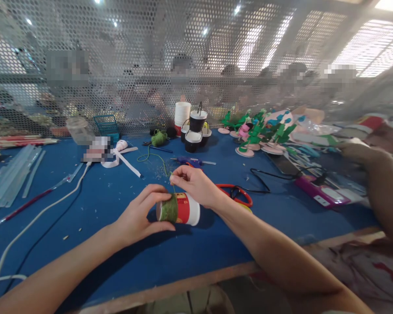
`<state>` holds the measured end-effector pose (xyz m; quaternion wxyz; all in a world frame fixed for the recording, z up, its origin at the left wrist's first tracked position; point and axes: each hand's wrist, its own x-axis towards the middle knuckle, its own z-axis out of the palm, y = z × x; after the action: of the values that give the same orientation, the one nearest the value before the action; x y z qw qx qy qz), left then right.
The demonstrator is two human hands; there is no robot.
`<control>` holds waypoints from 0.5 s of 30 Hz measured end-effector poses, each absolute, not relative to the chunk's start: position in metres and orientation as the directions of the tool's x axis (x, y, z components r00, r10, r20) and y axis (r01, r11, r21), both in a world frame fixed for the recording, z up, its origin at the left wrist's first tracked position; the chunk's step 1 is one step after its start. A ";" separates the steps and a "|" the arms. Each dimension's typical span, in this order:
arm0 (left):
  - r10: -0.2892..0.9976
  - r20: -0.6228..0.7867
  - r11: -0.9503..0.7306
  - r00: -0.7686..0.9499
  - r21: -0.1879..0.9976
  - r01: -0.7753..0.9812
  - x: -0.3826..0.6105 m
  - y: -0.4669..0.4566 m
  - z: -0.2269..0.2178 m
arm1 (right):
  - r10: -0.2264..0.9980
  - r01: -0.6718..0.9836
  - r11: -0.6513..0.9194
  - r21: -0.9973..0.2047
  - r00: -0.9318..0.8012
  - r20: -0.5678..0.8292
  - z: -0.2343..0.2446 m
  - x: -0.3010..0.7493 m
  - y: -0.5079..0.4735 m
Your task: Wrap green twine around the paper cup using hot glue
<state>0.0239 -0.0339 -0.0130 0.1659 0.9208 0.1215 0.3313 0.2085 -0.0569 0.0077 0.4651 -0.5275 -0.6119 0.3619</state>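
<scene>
A red and white paper cup (184,208) lies on its side above the blue table, its left part wrapped in green yarn (169,209). My left hand (144,211) grips the wrapped end, thumb below and fingers above. Just over the cup, my right hand (193,183) pinches the strand of yarn between thumb and fingertips. That strand runs back across the table to a green yarn ball (159,138). Behind my right hand lies a blue glue gun (190,162), and orange-handled scissors (240,194) are partly hidden by my right forearm.
Black and white little buckets (193,141) and stacked paper cups (182,114) stand at the back. Green craft plants (255,135) and a purple power strip (322,192) are on the right, near another person's arm (384,187). Glue sticks (15,174) and a white cable (42,211) lie left.
</scene>
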 end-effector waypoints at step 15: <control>0.133 0.648 -0.990 0.750 0.121 0.071 0.025 -0.032 -0.013 | 0.998 0.328 0.050 -0.943 -0.051 0.035 0.006 0.203 -0.059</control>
<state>0.0248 -0.0318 -0.0128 0.0444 0.9343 0.0546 0.3495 0.2026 -0.0594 0.0056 0.4089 -0.5542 -0.5982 0.4097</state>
